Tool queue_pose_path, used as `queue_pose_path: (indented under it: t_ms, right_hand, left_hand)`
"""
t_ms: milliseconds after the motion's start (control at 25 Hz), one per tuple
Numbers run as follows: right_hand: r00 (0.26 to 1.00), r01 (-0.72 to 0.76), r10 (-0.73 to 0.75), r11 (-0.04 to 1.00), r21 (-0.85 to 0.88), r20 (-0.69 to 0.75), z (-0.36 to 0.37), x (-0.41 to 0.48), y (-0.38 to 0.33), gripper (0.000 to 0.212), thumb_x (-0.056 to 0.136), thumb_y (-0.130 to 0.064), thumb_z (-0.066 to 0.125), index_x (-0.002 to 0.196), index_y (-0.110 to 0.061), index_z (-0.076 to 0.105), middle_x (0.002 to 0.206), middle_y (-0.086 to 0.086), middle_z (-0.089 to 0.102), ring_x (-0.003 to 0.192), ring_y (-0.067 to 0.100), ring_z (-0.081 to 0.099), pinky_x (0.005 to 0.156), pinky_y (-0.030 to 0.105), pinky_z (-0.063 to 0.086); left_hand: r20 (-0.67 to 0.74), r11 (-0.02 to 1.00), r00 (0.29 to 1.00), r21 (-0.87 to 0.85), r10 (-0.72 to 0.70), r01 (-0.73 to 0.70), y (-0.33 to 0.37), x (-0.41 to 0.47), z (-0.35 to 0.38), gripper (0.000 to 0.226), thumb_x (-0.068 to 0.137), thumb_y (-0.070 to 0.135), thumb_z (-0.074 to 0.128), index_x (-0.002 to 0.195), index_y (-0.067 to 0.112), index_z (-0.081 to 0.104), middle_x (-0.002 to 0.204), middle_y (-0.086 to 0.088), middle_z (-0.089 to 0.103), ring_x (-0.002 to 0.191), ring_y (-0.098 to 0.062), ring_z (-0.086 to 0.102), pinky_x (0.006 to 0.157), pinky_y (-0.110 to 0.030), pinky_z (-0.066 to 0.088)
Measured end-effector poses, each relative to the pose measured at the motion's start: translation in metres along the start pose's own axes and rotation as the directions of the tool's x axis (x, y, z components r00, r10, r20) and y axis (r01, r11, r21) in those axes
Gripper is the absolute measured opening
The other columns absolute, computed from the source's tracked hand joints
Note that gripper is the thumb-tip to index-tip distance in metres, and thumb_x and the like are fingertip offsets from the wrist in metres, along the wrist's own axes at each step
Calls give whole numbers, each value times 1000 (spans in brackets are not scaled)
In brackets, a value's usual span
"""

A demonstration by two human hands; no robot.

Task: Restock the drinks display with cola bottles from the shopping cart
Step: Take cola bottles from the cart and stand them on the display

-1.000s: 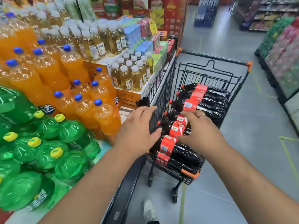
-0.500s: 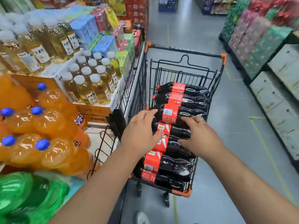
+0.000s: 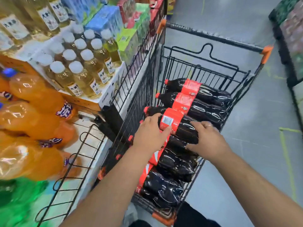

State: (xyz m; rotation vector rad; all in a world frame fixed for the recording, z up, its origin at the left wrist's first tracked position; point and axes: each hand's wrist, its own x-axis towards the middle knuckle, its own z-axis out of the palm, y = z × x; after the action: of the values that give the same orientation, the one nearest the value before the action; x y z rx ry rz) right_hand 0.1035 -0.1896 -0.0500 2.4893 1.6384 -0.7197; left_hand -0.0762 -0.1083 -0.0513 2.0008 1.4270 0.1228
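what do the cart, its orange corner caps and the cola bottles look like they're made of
Cart: probably black coated steel wire, judging by the thin welded bars with a dull sheen. Corner caps: likely moulded plastic, matte orange. Cola bottle: clear glossy plastic, probably PET, with bright glints over dark liquid; its red label looks like thin printed film.

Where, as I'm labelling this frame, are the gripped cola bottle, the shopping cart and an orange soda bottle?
cola bottle (image 3: 183, 130), head view, dark body beside its red label.
shopping cart (image 3: 213, 37), head view, top bar.
orange soda bottle (image 3: 36, 93), head view, body.
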Motion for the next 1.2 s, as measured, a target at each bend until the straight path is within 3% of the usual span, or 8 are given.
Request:
queue_pose_path:
  t_ms: [160, 360, 440, 560, 760, 880, 1040, 1200]
  right_hand:
    - [996, 68, -62, 994, -81, 70, 1, 45, 26, 95, 78, -54, 74, 153, -33, 20, 151, 7, 30, 132, 30, 41, 104, 41, 42]
    - [977, 120, -90, 982, -147, 193, 15, 90, 36, 109, 72, -65, 73, 154, -33, 8, 148, 9, 33, 130, 31, 42, 99, 45, 45]
    - [975, 135, -94, 971, -196, 203, 20, 101, 36, 117, 69, -71, 71, 153, -33, -1, 143, 10, 37, 128, 30, 45, 98, 46, 45]
    - [976, 152, -102, 950, -271, 191, 24, 110, 30, 127, 63, -78, 69, 154, -29, -5, 134, 13, 42, 119, 29, 52, 95, 43, 45]
    - [977, 168, -113, 930, -328, 179, 34, 112, 25, 139, 58, -77, 73, 154, -19, -9, 135, 17, 41, 116, 30, 55, 96, 38, 44]
    - [975, 193, -141, 923, -333, 173, 35, 112, 27, 134, 62, -74, 73, 153, -18, -8, 139, 17, 39, 121, 30, 51, 98, 38, 44]
    - [972, 217, -175, 922, -320, 153, 33, 109, 27, 128, 66, -71, 72, 153, -18, -5, 145, 15, 36, 123, 31, 49, 97, 38, 44]
    - [970, 241, -211, 898, -368, 118, 40, 100, 22, 126, 69, -71, 69, 154, -14, -5, 141, 14, 37, 119, 30, 50, 97, 38, 42]
  left_hand:
    - [24, 942, 968, -227, -250, 249, 6, 35, 40, 76, 96, 50, 61, 156, 14, 31, 150, -14, 45, 138, -32, 46, 113, -40, 36]
    - [180, 481, 773, -691, -609, 540, 6, 78, 71, 92, 91, 59, 65, 160, 18, 20, 153, -9, 45, 140, -31, 45, 114, -42, 36]
    - [222, 336, 716, -766, -661, 548, 4, 93, 80, 98, 84, 64, 69, 158, 19, 24, 150, -8, 49, 136, -32, 49, 113, -47, 39]
    - [261, 168, 663, -843, -702, 511, -2, 113, 101, 126, 45, 80, 78, 150, 27, 33, 132, -6, 64, 115, -32, 66, 102, -52, 52]
    - [295, 38, 609, -880, -736, 473, -8, 129, 130, 147, 10, 87, 82, 141, 50, 29, 133, -2, 58, 112, -30, 65, 93, -54, 56]
    - [318, -3, 611, -888, -725, 459, 5, 124, 117, 148, 18, 80, 86, 147, 50, 21, 131, -3, 58, 111, -29, 65, 93, -53, 56]
    - [340, -71, 603, -903, -722, 424, 15, 118, 105, 121, 54, 59, 92, 152, 42, 21, 121, -3, 62, 104, -27, 66, 93, -53, 57]
    - [399, -161, 519, -881, -756, 444, 17, 116, 104, 119, 60, 58, 92, 153, 28, 24, 120, -6, 59, 105, -29, 63, 93, -53, 56]
